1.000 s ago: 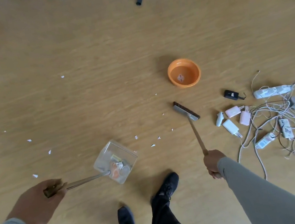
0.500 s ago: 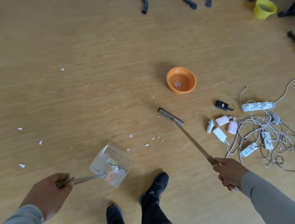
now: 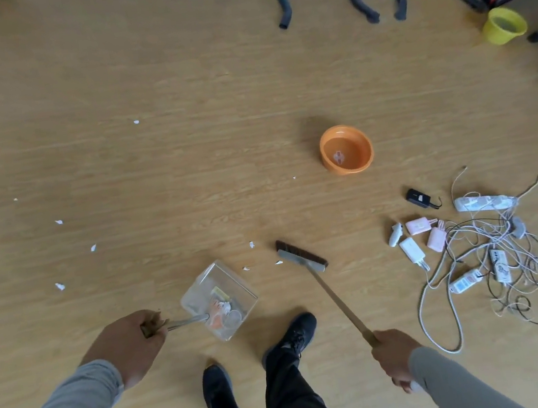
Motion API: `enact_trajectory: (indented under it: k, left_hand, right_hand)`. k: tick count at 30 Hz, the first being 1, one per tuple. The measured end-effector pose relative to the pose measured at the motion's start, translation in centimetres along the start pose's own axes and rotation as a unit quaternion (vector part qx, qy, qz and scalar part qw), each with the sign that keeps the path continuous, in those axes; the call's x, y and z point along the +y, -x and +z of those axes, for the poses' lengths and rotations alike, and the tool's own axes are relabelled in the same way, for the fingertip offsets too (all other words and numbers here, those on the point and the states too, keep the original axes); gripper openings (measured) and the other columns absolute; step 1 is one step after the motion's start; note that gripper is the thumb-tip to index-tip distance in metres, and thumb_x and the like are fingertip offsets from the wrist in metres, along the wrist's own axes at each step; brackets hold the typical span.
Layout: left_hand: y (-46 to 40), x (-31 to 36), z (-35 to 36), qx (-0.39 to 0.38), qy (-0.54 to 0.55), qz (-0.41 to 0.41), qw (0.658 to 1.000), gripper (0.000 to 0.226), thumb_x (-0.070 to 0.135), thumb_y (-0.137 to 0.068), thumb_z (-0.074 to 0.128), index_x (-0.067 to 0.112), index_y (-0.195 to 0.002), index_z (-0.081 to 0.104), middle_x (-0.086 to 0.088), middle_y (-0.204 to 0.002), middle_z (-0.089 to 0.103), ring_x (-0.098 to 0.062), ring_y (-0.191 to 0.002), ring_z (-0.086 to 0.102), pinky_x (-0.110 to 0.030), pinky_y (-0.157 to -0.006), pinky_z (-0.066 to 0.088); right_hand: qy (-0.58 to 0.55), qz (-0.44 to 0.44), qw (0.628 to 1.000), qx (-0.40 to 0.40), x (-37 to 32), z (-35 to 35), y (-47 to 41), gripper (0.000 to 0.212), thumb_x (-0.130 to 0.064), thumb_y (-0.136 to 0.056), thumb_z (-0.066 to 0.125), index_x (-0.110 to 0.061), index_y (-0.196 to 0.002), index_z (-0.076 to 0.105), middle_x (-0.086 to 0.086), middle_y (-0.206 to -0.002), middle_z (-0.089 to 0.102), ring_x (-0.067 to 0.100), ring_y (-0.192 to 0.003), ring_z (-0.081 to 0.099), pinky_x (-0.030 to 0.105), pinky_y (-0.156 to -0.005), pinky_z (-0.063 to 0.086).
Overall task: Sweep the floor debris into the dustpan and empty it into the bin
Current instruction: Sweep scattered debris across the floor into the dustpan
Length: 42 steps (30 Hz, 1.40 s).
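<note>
Gripping the broom handle's upper end in the curled right hand, bristle head angled on the floor just right of nearby paper scraps, evidently to push them leftward. Holding the clear dustpan by its stem in the closed left hand, mouth facing the scraps, pan just beyond the knuckles. Noting further scraps scattered well left; yellow bin far off, upper right.

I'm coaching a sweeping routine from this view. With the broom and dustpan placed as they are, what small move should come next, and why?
Probably a short stroke of the broom head leftward toward the dustpan. Two white scraps lie on the floor between them, and the pan's open edge faces that way. The left hand grips the pan's handle and the right hand grips the broomstick.
</note>
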<state>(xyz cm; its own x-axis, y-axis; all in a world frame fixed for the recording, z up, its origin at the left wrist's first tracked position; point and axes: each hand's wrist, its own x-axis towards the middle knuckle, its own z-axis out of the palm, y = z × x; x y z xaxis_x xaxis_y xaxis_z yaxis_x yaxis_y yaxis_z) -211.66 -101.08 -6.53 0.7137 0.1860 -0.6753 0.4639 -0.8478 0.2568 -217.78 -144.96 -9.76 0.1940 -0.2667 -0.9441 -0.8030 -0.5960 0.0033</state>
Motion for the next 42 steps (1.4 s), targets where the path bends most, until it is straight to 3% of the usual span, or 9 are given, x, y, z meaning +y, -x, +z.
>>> enact_trajectory:
  k: [2, 7, 11, 16, 24, 29, 33, 36, 42]
  left_hand:
    - [-0.2, -0.9, 0.6, -0.006, -0.015, 0.012, 1.0, 0.028, 0.039, -0.094, 0.06, 0.028, -0.12, 0.063, 0.005, -0.102, 0.068, -0.019, -0.093, 0.062, -0.03, -0.086, 0.051]
    - [-1.5, -3.1, 2.5, -0.031, -0.044, 0.042, 0.998, 0.024, 0.04, -0.094, 0.056, 0.031, -0.116, 0.061, 0.009, -0.096, 0.063, -0.015, -0.086, 0.062, -0.029, -0.08, 0.052]
    - [-2.5, -3.9, 4.5, -0.036, -0.059, 0.055, 0.996, 0.027, 0.039, -0.092, 0.053, 0.03, -0.117, 0.062, 0.01, -0.093, 0.062, -0.015, -0.081, 0.062, -0.029, -0.073, 0.051]
    - [-3.2, -3.3, 5.2, -0.039, -0.056, 0.07, 0.995, 0.027, 0.035, -0.093, 0.053, 0.029, -0.118, 0.061, 0.009, -0.09, 0.06, -0.017, -0.08, 0.06, -0.028, -0.07, 0.046]
    - [-3.3, -3.5, 5.3, -0.031, -0.056, 0.072, 0.995, 0.024, 0.034, -0.093, 0.052, 0.028, -0.113, 0.062, 0.006, -0.091, 0.066, -0.019, -0.07, 0.061, -0.03, -0.068, 0.05]
    - [-3.8, -3.2, 5.7, -0.02, -0.062, 0.07, 0.995, 0.022, 0.034, -0.092, 0.053, 0.027, -0.11, 0.062, 0.007, -0.09, 0.066, -0.019, -0.079, 0.065, -0.031, -0.071, 0.052]
    - [-4.2, -3.8, 6.3, 0.002, -0.073, 0.075, 0.994, 0.018, 0.037, -0.092, 0.053, 0.029, -0.106, 0.062, 0.014, -0.077, 0.057, -0.016, -0.076, 0.061, -0.028, -0.065, 0.044]
    - [-4.3, -4.3, 6.7, 0.004, -0.064, 0.078, 0.995, 0.018, 0.04, -0.09, 0.054, 0.032, -0.104, 0.062, 0.016, -0.077, 0.06, -0.014, -0.075, 0.062, -0.028, -0.066, 0.048]
    - [-4.7, -4.2, 6.6, 0.005, -0.063, 0.089, 0.994, 0.021, 0.04, -0.091, 0.054, 0.031, -0.109, 0.062, 0.016, -0.077, 0.058, -0.014, -0.076, 0.062, -0.028, -0.066, 0.047]
  right_hand:
    - [-0.011, 0.0, 1.0, -0.02, 1.1, 1.8, 1.6, 0.031, -0.008, -0.096, 0.029, -0.018, -0.109, 0.055, 0.007, -0.06, 0.038, 0.014, -0.04, 0.035, 0.023, -0.044, 0.028]
    - [-0.064, -0.018, 0.997, -0.044, 2.1, 6.0, 5.1, 0.034, -0.009, -0.099, 0.039, -0.017, -0.127, 0.056, 0.006, -0.053, 0.038, 0.016, -0.034, 0.035, 0.019, -0.041, 0.028]
    - [-0.076, -0.019, 0.995, -0.061, 0.8, 9.0, 7.1, 0.03, -0.009, -0.101, 0.041, -0.022, -0.124, 0.056, 0.003, -0.055, 0.034, 0.016, -0.038, 0.028, 0.021, -0.043, 0.025]
    - [-0.092, -0.022, 0.991, -0.095, 0.2, 10.3, 8.9, 0.032, -0.015, -0.102, 0.046, -0.026, -0.13, 0.055, 0.003, -0.056, 0.044, 0.014, -0.037, 0.031, 0.017, -0.042, 0.024]
    - [-0.217, -0.019, 0.975, -0.035, 3.6, 5.2, 11.9, 0.026, -0.016, -0.101, 0.056, -0.03, -0.122, 0.063, 0.013, -0.061, 0.048, 0.014, -0.042, 0.032, 0.016, -0.043, 0.022]
    - [-0.234, -0.038, 0.971, 0.009, 1.0, 4.8, 9.2, 0.036, -0.014, -0.102, 0.053, -0.026, -0.136, 0.055, 0.011, -0.062, 0.048, 0.016, -0.042, 0.032, 0.018, -0.042, 0.024]
    - [-0.172, -0.067, 0.982, 0.046, -3.3, 5.6, 5.9, 0.04, -0.012, -0.101, 0.047, -0.026, -0.138, 0.052, 0.01, -0.064, 0.043, 0.018, -0.041, 0.032, 0.02, -0.041, 0.027]
    - [-0.086, -0.087, 0.991, 0.05, -5.9, 7.2, 2.7, 0.042, -0.011, -0.101, 0.039, -0.024, -0.14, 0.049, 0.004, -0.058, 0.037, 0.016, -0.042, 0.03, 0.024, -0.043, 0.027]
    - [0.093, -0.09, 0.992, 0.011, -5.9, 10.5, 3.3, 0.034, -0.008, -0.1, 0.035, -0.011, -0.129, 0.053, 0.005, -0.064, 0.049, 0.018, -0.048, 0.045, 0.029, -0.049, 0.042]
